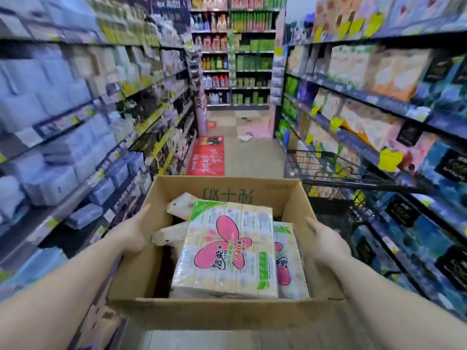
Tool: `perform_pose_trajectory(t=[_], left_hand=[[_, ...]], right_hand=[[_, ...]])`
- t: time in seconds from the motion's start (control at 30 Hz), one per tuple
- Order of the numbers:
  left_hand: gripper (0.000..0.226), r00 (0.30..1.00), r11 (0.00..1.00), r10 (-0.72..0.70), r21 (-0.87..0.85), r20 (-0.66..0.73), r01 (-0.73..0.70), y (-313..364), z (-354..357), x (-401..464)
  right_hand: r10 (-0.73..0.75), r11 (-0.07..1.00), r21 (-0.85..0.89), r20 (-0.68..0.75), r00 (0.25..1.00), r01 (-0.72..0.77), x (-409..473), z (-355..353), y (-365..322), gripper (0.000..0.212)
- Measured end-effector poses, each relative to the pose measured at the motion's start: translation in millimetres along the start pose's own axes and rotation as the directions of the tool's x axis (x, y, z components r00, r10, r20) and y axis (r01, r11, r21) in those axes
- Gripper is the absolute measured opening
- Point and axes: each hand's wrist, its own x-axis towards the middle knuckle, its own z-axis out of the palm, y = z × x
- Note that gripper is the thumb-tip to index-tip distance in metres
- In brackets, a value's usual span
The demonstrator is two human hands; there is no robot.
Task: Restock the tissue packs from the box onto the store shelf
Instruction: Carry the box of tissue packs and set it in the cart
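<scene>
An open cardboard box [161, 306] is carried in front of me between both hands. My left hand [132, 232] presses flat against its left wall, thumb over the rim. My right hand [324, 242] grips the right wall, its fingers hidden outside the box. Inside lies a large tissue pack [227, 251] with a pink butterfly print, on top of a second such pack [288, 263]. Smaller beige tissue packs [180, 205] lie at the box's far left. The store shelf on the right [364, 137] holds stacked tissue packs.
I stand in a narrow aisle. Shelves of paper goods [63, 137] line the left. A black wire shopping cart [328, 170] stands ahead on the right, beside the shelf. A red floor mat [207, 155] and a pink bag [255, 130] lie on the floor further down.
</scene>
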Motion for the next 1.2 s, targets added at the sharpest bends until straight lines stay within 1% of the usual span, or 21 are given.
perform_pose_trajectory(t=[0.07, 0.17, 0.27, 0.37, 0.5, 0.6, 0.73, 0.9, 1.0, 1.1, 1.2], left_hand=[[0.091, 0.999, 0.998, -0.045, -0.035, -0.018, 0.044, -12, -17, 41], [0.093, 0.999, 0.996, -0.047, -0.070, -0.007, 0.046, -25, -39, 108], [0.093, 0.999, 0.997, -0.044, -0.065, 0.004, 0.044, -30, -62, 187], [0.092, 0.999, 0.995, -0.041, -0.086, 0.006, 0.042, -26, -94, 277], [0.088, 0.999, 0.998, 0.032, -0.060, -0.025, -0.033, 8, -144, 401], [0.086, 0.993, 0.994, 0.100, -0.042, -0.060, -0.103, 61, -181, 483], [0.089, 0.964, 0.967, 0.251, -0.022, -0.089, -0.254, 152, -217, 592], [0.083, 0.915, 0.916, 0.371, -0.098, -0.159, -0.388, 272, -231, 686], [0.084, 0.870, 0.878, 0.467, -0.036, -0.155, -0.478, 340, -239, 737], [0.089, 0.818, 0.818, 0.565, -0.051, -0.112, -0.573, 413, -244, 784], [0.091, 0.745, 0.739, 0.664, -0.091, -0.065, -0.667, 496, -240, 824]], right_hand=[[-0.041, 0.999, -0.009, 0.014, 0.999, 0.041, 48, -5, -36, 0.078], [-0.101, 0.995, -0.023, 0.045, 0.994, 0.102, 120, -6, -84, 0.082], [-0.135, 0.990, -0.022, 0.066, 0.989, 0.137, 204, -1, -132, 0.088], [-0.110, 0.994, -0.015, 0.076, 0.991, 0.111, 283, 1, -177, 0.085], [-0.042, 0.998, 0.045, 0.035, 0.999, 0.040, 368, -12, -207, 0.077], [0.028, 0.997, 0.075, -0.037, 0.999, -0.025, 424, -33, -209, 0.076], [0.124, 0.991, 0.062, -0.118, 0.985, -0.118, 510, -71, -186, 0.080], [0.196, 0.981, 0.052, -0.218, 0.956, -0.189, 605, -134, -147, 0.079], [0.269, 0.963, 0.107, -0.272, 0.924, -0.249, 642, -161, -120, 0.082], [0.386, 0.922, 0.165, -0.304, 0.871, -0.351, 666, -182, -89, 0.083], [0.497, 0.867, 0.185, -0.340, 0.798, -0.462, 676, -192, -61, 0.078]])
